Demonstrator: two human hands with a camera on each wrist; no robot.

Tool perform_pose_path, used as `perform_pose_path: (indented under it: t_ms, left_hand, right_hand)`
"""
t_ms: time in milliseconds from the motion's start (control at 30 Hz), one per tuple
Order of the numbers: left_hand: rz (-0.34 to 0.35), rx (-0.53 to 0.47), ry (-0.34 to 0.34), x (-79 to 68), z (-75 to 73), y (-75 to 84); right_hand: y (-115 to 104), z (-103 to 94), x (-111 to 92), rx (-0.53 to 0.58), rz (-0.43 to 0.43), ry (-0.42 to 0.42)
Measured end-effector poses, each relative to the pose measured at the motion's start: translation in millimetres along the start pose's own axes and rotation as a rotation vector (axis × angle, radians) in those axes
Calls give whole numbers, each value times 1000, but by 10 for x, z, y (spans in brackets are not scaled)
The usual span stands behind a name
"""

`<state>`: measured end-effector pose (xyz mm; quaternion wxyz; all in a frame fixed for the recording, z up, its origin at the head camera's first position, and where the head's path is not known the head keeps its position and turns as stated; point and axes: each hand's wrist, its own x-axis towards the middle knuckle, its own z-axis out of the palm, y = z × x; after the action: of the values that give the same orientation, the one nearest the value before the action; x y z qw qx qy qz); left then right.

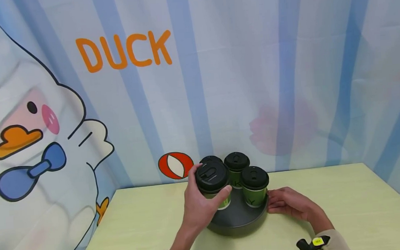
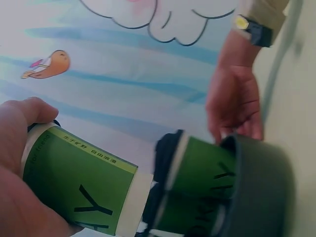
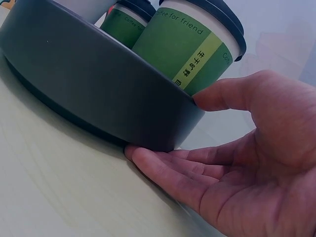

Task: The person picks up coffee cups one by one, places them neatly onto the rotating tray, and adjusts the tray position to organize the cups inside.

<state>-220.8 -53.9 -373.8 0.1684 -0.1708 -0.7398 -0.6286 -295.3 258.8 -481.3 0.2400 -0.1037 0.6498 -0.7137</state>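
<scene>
My left hand (image 1: 198,206) grips a green paper coffee cup (image 1: 212,177) with a black lid, its thumb and fingers round the sides. In the left wrist view the base of this cup (image 2: 84,185) is apart from the tray. Below it is a round dark grey tray (image 1: 237,228) with a raised wall. Three similar lidded cups stand in the tray: one at the front right (image 1: 254,190), one behind it, and one at the back left, mostly hidden. My right hand (image 1: 289,203) pinches the tray's right side, thumb at the rim, fingers by the bottom edge.
The tray stands on a pale yellow table (image 1: 144,222). Behind the table hangs a blue and white striped curtain (image 1: 231,81) with a duck print. A black band with a yellow tag (image 1: 317,242) sits at the right sleeve.
</scene>
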Motion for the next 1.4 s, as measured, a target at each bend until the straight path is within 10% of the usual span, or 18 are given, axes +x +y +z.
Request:
perform_pose_path:
  t_ms: [533, 1400]
  left_hand:
    - [-82, 188, -38, -216, 473, -490]
    - [-166, 244, -35, -267, 553, -720]
  right_hand:
    - [-31, 12, 31, -14, 7, 11]
    - [6, -12, 12, -25, 17, 17]
